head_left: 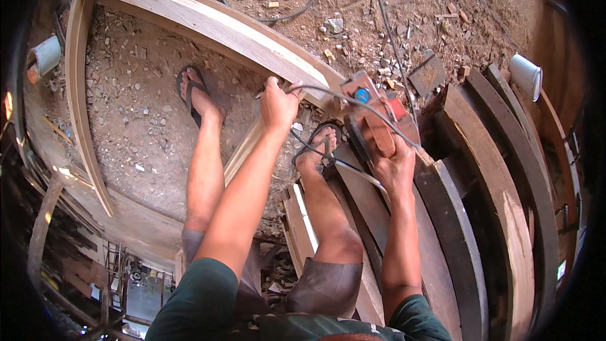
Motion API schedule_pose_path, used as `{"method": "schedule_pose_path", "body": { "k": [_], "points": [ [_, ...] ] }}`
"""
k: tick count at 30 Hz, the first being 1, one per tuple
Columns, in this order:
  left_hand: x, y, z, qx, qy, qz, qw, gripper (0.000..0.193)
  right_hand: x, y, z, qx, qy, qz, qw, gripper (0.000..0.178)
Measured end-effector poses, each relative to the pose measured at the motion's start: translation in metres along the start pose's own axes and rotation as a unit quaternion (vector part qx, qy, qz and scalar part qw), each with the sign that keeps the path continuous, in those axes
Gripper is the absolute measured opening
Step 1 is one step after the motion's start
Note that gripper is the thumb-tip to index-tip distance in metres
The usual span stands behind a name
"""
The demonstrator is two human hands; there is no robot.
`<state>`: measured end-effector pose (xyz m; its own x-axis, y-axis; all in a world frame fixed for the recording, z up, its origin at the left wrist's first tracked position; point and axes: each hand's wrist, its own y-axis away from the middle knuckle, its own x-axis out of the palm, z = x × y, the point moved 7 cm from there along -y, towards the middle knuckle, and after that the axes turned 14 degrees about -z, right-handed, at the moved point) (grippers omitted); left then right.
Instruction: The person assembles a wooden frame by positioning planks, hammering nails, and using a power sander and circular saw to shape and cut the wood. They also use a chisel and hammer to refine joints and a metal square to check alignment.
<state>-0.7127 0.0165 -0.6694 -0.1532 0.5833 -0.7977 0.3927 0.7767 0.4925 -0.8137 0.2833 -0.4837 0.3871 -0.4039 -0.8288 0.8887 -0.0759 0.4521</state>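
My right hand (395, 167) is wrapped round the rear handle of a dusty red-brown electric planer (367, 90) with a round blue mark on it. The planer sits at the right end of a long pale wooden beam (208, 23). My left hand (278, 106) is closed at the beam's near edge, with the black power cord (353, 100) pinched in its fingers. From there the cord arcs over the planer towards my right hand. The planer's underside is hidden.
Dark and pale planks (499, 215) lean in a row at the right. A narrow upright board (77, 82) joins the beam's left end. Cables (385, 19) cross the dirt, among stone and wood scraps. White cylinders (44, 57) stand at the left and right. My sandalled feet straddle a wooden piece.
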Motion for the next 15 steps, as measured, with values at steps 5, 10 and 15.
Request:
{"method": "schedule_pose_path", "body": {
  "k": [5, 10, 15],
  "points": [
    [-0.019, 0.006, 0.008, -0.051, 0.235, 0.166, 0.956, 0.029, 0.038, 0.000, -0.004, -0.048, -0.120, 0.044, 0.991, 0.024],
    [-0.125, 0.098, -0.073, -0.028, 0.333, 0.471, 0.817, 0.042, 0.075, 0.008, -0.025, -0.082, -0.136, 0.100, 0.982, 0.024],
    [-0.165, 0.180, -0.160, 0.182, 0.421, 0.548, 0.700, 0.052, 0.094, 0.004, -0.031, -0.097, -0.130, 0.139, 0.977, 0.016]
  ]
}}
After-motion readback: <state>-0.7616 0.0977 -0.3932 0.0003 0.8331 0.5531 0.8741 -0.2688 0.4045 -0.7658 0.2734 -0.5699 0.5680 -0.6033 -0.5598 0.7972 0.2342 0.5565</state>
